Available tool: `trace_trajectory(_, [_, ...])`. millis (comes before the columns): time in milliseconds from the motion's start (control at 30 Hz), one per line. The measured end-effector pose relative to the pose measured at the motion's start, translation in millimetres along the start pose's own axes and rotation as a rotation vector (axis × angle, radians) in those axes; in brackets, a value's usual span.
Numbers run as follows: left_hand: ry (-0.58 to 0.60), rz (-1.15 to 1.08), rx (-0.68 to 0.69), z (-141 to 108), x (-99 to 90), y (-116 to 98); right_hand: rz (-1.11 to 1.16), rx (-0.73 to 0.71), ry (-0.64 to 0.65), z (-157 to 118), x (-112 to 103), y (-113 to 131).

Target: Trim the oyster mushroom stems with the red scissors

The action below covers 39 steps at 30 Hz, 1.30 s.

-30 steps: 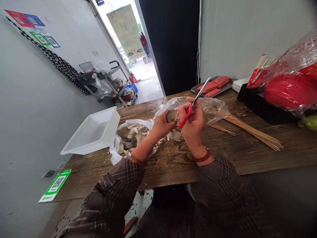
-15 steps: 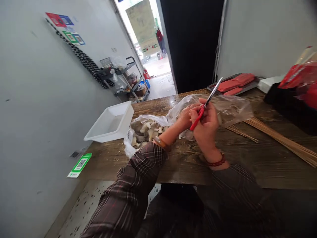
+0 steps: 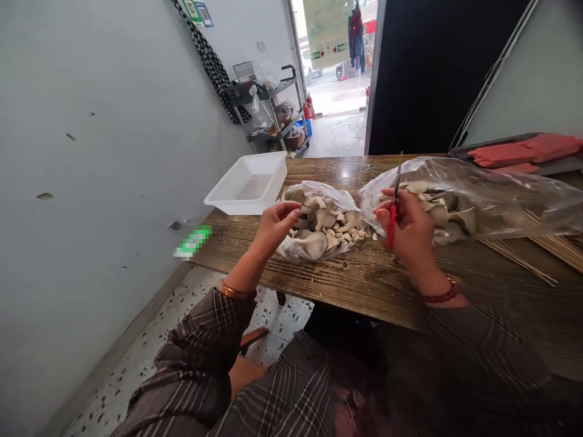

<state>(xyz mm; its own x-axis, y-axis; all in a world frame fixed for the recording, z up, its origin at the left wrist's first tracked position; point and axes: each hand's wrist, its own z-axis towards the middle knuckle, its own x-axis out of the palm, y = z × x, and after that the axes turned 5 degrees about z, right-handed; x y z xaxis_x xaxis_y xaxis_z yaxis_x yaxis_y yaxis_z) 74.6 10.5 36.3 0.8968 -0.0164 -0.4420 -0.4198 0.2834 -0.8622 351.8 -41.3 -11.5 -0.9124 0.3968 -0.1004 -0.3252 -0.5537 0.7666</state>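
Observation:
My right hand (image 3: 412, 227) holds a pair of red-handled scissors (image 3: 392, 224), blades pointing up, over the near edge of a clear plastic bag (image 3: 510, 203) with grey oyster mushrooms (image 3: 439, 212) in it. At the left, my left hand (image 3: 276, 229) has thumb and fingertips drawn together at the rim of another bag (image 3: 339, 194). Whatever lies between those fingertips is too small to make out. Whole oyster mushrooms (image 3: 324, 218) and small cut pieces (image 3: 348, 235) fill this opened bag.
A white plastic tub (image 3: 246, 185) stands at the table's left end, behind the left bag. Thin wooden skewers (image 3: 519, 262) lie at the right. Red packages (image 3: 523, 150) rest on a dark tray at the back right. A shelf cart (image 3: 273, 109) stands beyond the table.
My left hand has moved from the right bag to the left bag of mushrooms. My right hand keeps the scissors, now more upright. The view has turned left, showing more of both bags.

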Motion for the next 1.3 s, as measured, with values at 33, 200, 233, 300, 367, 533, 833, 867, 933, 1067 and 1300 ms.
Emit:
trace_trajectory(33, [0.002, 0.065, 0.017, -8, -5.2, 9, -0.024, 0.0, 0.045, -2, 5, -1])
trace_trajectory(200, [0.086, 0.494, 0.256, -32, -3.6, 31, -0.078, 0.01, 0.245, 4, 33, 1])
trace_trajectory(233, [0.118, 0.59, 0.303, -32, -1.3, 30, -0.083, 0.006, 0.267, 7, 38, 3])
trace_trajectory(300, [0.186, 0.775, 0.369, -30, 2.1, 27, -0.074, 0.004, 0.283, 12, 47, 4])
trace_trajectory(367, [0.257, 0.904, 0.396, -27, 3.0, 21, -0.05, 0.018, 0.247, 13, 51, 4])
trace_trajectory(533, [0.352, 1.018, 0.424, -25, 1.2, 15, -0.073, 0.066, 0.184, 7, 48, -6])
trace_trajectory(833, [0.347, 0.737, 0.379, -17, -5.7, 24, -0.007, 0.12, 0.172, 2, 43, -3])
trace_trajectory(867, [0.297, 0.61, 0.34, -16, -7.8, 25, 0.005, 0.131, 0.171, 2, 43, -1])
trace_trajectory(933, [0.182, 0.297, 0.228, -15, -9.8, 26, 0.031, 0.159, 0.173, 1, 43, 1])
trace_trajectory(1067, [0.05, -0.413, -0.091, -19, 1.0, 24, 0.067, 0.194, 0.19, -1, 43, 4])
trace_trajectory(1300, [-0.053, -0.963, -0.308, -21, 39.3, 10, -0.063, 0.171, 0.371, -8, 44, 3])
